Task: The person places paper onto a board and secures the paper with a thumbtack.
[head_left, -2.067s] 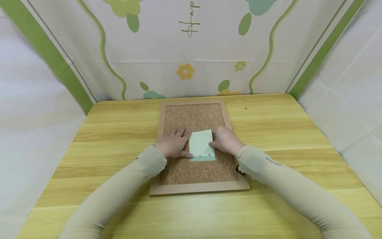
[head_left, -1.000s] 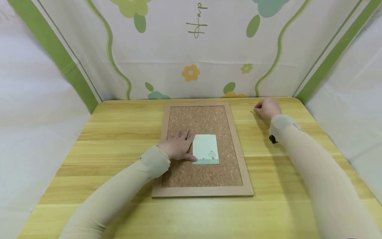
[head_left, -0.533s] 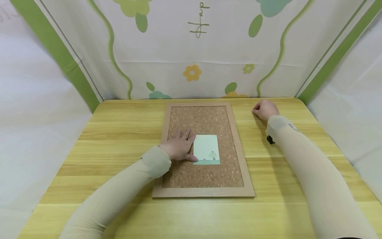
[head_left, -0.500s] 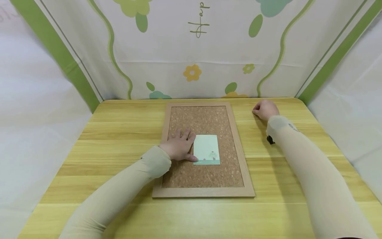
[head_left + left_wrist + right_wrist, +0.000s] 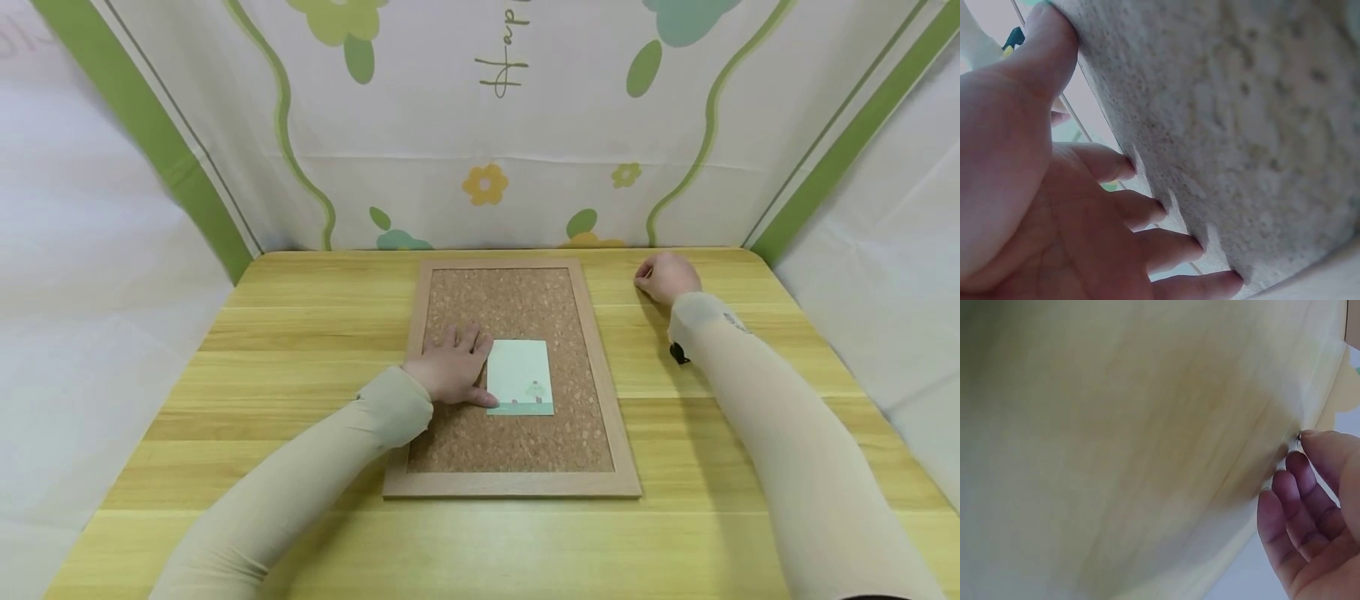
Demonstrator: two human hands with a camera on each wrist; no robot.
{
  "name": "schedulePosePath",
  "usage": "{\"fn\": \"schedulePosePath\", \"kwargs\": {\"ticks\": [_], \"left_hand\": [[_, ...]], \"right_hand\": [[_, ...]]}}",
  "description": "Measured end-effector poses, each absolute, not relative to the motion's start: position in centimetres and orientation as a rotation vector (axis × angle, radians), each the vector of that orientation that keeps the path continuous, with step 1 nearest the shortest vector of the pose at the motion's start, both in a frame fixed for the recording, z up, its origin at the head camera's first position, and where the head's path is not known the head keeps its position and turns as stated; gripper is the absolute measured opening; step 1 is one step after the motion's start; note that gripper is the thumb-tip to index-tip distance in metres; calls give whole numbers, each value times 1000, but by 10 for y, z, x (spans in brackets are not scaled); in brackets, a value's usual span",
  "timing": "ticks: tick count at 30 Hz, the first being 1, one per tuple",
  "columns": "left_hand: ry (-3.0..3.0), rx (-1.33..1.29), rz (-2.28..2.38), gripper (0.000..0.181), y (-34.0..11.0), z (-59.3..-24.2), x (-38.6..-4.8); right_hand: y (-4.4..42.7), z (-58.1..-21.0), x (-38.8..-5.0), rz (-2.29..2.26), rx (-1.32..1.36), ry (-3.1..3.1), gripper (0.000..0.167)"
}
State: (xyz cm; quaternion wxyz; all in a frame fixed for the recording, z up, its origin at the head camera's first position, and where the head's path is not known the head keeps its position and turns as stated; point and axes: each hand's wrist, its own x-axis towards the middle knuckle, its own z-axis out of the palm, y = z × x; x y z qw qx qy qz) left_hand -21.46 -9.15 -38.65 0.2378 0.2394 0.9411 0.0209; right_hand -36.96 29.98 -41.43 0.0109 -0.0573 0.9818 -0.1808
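My left hand (image 5: 452, 368) lies spread on the cork board (image 5: 517, 446), its thumb on the lower left corner of a pale green note sheet (image 5: 519, 367). In the left wrist view the fingertips (image 5: 1185, 247) press on the cork. The note lies flat near the middle of the board, with a small tree drawing and a green strip along its bottom. At the back right of the table, my right hand (image 5: 670, 277) pinches a tiny thumbtack (image 5: 1299, 437) between thumb and index finger, low over the wood. The fingers mostly hide the tack.
The wooden table (image 5: 300, 325) carries the board, whose light wood frame (image 5: 512, 485) stands slightly proud. A white cloth backdrop (image 5: 420, 108) with flower prints rises behind the back edge. White cloth walls (image 5: 82, 350) flank both sides.
My right hand has left the note's right edge and gone to the back right, where it has taken hold of the thumbtack. The note sits straighter; my left hand has stayed on it.
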Motion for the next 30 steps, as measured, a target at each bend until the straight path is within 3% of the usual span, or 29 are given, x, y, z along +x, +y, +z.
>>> {"fn": "schedulePosePath", "kwargs": {"ticks": [10, 30], "left_hand": [[2580, 668, 34, 107, -91, -388, -215], [2580, 659, 39, 106, -91, -387, -214]], "right_hand": [[300, -411, -361, -677, -166, 3031, 23], [254, -344, -294, -1334, -400, 2874, 22]]}}
